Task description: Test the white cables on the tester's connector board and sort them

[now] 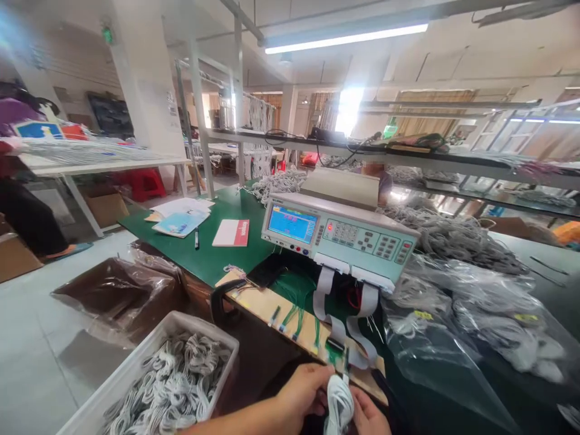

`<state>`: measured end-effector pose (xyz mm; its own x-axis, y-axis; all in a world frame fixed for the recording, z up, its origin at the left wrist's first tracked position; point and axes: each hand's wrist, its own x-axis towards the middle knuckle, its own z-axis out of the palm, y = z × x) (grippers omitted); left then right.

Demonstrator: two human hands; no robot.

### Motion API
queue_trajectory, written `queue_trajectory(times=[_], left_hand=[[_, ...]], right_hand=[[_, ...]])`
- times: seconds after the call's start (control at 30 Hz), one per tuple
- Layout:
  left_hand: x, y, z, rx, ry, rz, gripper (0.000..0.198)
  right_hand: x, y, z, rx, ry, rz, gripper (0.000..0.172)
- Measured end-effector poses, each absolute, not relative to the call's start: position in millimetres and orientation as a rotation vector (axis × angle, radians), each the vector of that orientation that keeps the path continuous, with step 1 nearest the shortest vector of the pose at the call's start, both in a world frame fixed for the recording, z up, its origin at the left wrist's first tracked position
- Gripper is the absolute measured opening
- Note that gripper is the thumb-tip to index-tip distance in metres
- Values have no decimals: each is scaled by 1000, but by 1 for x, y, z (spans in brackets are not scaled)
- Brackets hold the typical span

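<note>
Near the bottom middle, a coiled white cable [339, 403] is held between my two hands. My left hand [304, 393] has its fingers closed on the coil from the left. From the right, my right hand [369, 414] grips the cable by its upper end, close to a white plug [345, 378]. Just beyond them is a wooden test board [267, 302] with green wires, small sockets and a green circuit board. Grey ribbon cables [322, 293] link that board to a bench tester [339, 232] with a lit blue screen. Part of my fingers is hidden behind the coil.
A white plastic bin [226, 356] of coiled cables stands at lower left, beside a plastic-lined box [118, 293]. Booklets [231, 233] and a marker [196, 239] lie on the green table [203, 260]. Bagged cables [502, 326] sit on the right. A person [27, 181] is at far left.
</note>
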<state>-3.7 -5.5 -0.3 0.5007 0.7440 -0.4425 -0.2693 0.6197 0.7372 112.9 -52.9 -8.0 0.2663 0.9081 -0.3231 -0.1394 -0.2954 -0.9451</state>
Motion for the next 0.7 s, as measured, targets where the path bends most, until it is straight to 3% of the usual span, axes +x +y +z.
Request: queue_trajectory(times=[0.23, 0.7], left_hand=[[-9, -19, -8, 605, 745, 685, 39], [-14, -15, -23, 660, 843, 619, 36]], right_hand=[[88, -71, -8, -1488, -657, 1081, 34], [103, -70, -4, -1492, -830, 1086, 26]])
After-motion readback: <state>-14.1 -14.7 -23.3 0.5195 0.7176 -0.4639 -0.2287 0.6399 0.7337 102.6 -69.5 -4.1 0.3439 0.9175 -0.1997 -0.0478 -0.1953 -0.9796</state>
